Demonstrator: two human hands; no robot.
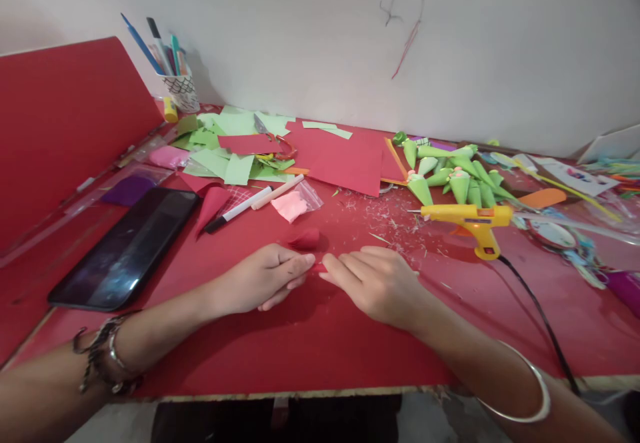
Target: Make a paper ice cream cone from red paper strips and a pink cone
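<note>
Close together over the front half of the red table (pixel 240 356), both hands have their fingers closed. My left hand (pixel 273 273) pinches one end of a small bright red piece (pixel 319 267), and my right hand (pixel 373 280) grips its other end. Most of that piece is hidden by the fingers, so its material cannot be told. Just beyond the fingertips lies a rolled red paper shape (pixel 303 238). A pale pink lump (pixel 291 206) on clear plastic sits behind it, beside a white marker (pixel 240 208) with a black cap.
A black phone (pixel 127 250) lies left. Green paper scraps (pixel 235 123), scissors (pixel 285 146) and a red sheet (pixel 345 163) are at the back. Green paper cones (pixel 460 180) pile behind a yellow glue gun (pixel 470 220), its cord trailing front right. A pen cup (pixel 181 91) stands back left.
</note>
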